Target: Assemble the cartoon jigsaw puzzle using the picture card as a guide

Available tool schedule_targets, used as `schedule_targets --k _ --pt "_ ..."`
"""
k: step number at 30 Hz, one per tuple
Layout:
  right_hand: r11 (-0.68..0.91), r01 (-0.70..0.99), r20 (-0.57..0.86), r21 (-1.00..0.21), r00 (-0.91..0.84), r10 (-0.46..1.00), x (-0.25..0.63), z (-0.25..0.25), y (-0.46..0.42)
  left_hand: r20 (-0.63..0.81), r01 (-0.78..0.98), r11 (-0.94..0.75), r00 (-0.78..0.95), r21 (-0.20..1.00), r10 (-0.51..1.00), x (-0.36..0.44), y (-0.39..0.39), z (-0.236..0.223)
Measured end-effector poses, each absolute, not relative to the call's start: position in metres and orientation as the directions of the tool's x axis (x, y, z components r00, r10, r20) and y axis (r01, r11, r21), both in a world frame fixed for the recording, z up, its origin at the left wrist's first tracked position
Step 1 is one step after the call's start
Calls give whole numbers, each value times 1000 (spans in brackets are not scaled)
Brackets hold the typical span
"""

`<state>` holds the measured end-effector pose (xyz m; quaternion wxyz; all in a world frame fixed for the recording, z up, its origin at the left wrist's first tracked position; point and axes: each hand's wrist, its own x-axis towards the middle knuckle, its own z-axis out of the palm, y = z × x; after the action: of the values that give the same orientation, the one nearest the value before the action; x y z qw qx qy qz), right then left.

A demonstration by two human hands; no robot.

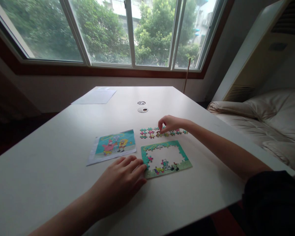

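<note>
A jigsaw puzzle board point(184, 164) with a green and teal border lies flat; a few pieces are fitted along its inner edge. My left hand point(124, 175) rests at the board's left edge, its fingers stretched out and lying on the table. Beyond the board, several loose puzzle pieces point(172, 133) are laid out in rows. My right hand point(170, 123) reaches over them, thumb and forefinger pinched at a puzzle piece point(159, 133) in the middle of the rows. Left of the board lies a picture sheet point(115, 144) with cartoon figures.
The white table point(51, 154) carries a paper sheet point(94, 97) at its far left and two round inserts point(143, 110) near its middle. A pale sofa point(260, 118) stands at the right. A window point(108, 32) is beyond the table.
</note>
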<state>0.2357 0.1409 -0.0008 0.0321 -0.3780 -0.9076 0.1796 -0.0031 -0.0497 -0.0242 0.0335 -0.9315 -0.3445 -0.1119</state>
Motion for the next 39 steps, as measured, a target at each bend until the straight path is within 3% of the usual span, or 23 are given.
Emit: schedule_targets --k 3,9,14,21,39 --pt "646 646 -51 -407 -722 690 240 -2 141 241 648 -762 738 11 631 -3 -50 -23" --pt "584 446 17 -679 -785 619 251 2 117 248 666 -745 728 -33 639 0 -53 -22" --pt "527 378 -75 -761 -858 508 255 7 84 281 630 -770 761 -101 585 13 -61 -23" --pt "562 378 -114 -736 -887 447 245 -1 61 179 513 -854 851 -88 493 39 -69 -22" --pt "651 407 -61 -641 -872 485 241 -9 61 211 498 -864 854 -71 475 56 -67 -25"
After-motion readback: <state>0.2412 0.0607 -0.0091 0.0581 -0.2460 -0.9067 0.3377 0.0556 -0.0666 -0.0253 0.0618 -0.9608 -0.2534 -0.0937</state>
